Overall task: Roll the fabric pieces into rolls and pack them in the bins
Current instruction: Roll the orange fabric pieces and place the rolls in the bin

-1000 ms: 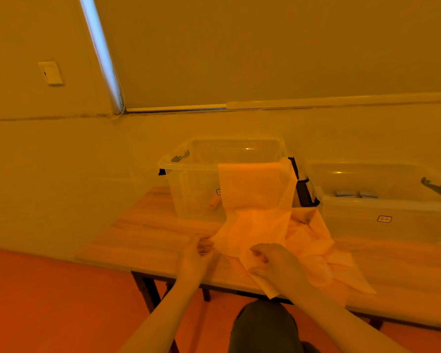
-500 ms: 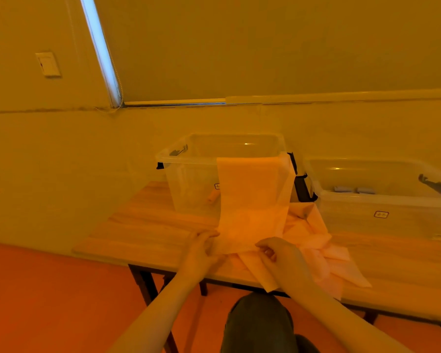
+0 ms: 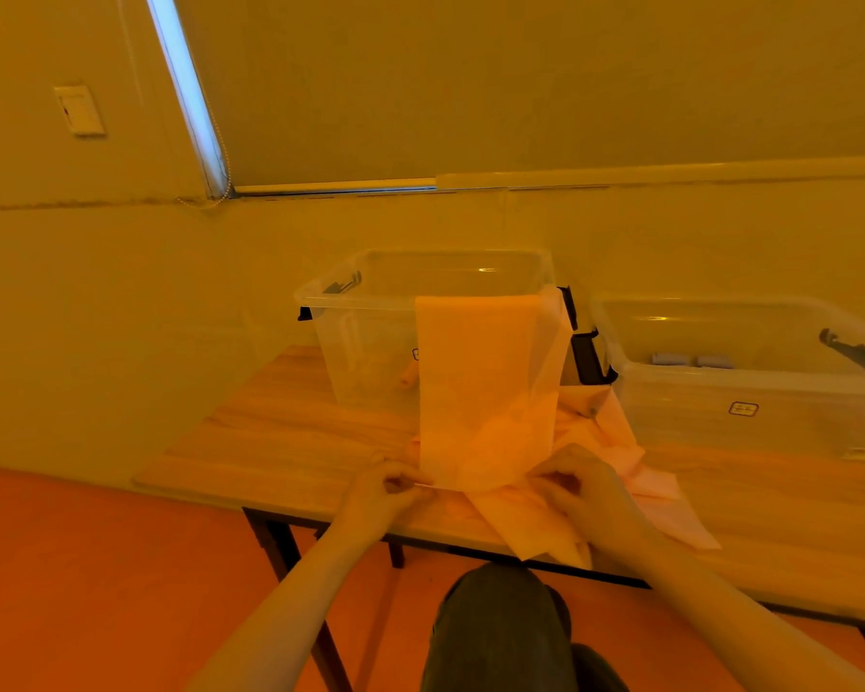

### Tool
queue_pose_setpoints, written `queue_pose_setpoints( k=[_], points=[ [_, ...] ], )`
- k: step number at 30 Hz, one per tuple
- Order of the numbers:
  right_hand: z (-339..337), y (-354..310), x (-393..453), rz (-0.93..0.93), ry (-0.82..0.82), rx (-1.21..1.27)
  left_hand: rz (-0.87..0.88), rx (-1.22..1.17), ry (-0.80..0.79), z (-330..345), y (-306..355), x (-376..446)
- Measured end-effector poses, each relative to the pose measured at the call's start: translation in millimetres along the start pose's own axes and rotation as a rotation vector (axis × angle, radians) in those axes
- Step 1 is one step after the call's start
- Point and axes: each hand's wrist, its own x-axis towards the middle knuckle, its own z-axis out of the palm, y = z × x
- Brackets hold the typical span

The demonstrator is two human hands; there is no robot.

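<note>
**Q:** What's the fabric doing right now, and which way does it run?

**A:** From my feed, the long fabric strip [image 3: 485,387] sits in the middle of the frame. Its long axis runs away from the camera and upward: the far end is draped over the front rim of the left clear bin [image 3: 365,337], and the near end comes down to the worktop [image 3: 280,442] edge. My left hand [image 3: 385,496] pinches the strip's near left corner, fingers curled tight on it. My right hand [image 3: 578,484] is curled on the near right corner, same sort of grip. Both hands are level with each other, right at the strip's near edge.

**Q:** Anything else nearby?

**A:** A loose pile of fabric pieces [image 3: 640,472] lies under and just right of the strip, one piece hanging off the worktop's near edge. Something small and rolled [image 3: 408,378] shows through the left bin's wall, can't tell what exactly. The right clear bin [image 3: 750,392] sits at the right of the frame with two small grey items [image 3: 690,360] inside.
</note>
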Motion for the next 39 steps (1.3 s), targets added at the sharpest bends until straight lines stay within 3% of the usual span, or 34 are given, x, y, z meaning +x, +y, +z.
queue_pose_setpoints(
  k=[3,6,13,19,25,39],
  points=[
    [-0.4,-3.2,4.5,0.013,0.033,0.098,-0.097,-0.111,-0.038,-11.1,2.7,0.6],
    [0.7,-10.4,6.8,0.089,0.033,0.376,-0.170,-0.331,-0.064,-18.7,2.0,1.6],
    [17.5,-7.5,-1.2,0.164,0.136,0.555,-0.203,-0.355,-0.013,-13.0,-8.7,0.9],
    [23.3,-7.5,-9.2,0.190,0.229,0.551,-0.231,-0.296,-0.004,-7.4,-10.9,-4.4],
    [21.5,-3.8,-13.7,0.226,0.218,0.581,-0.271,-0.313,0.034,-2.9,-12.1,-7.0],
    [22.9,-2.5,-27.4,0.212,0.262,0.403,-0.238,-0.279,0.023,6.6,0.7,-10.1]
  ],
)
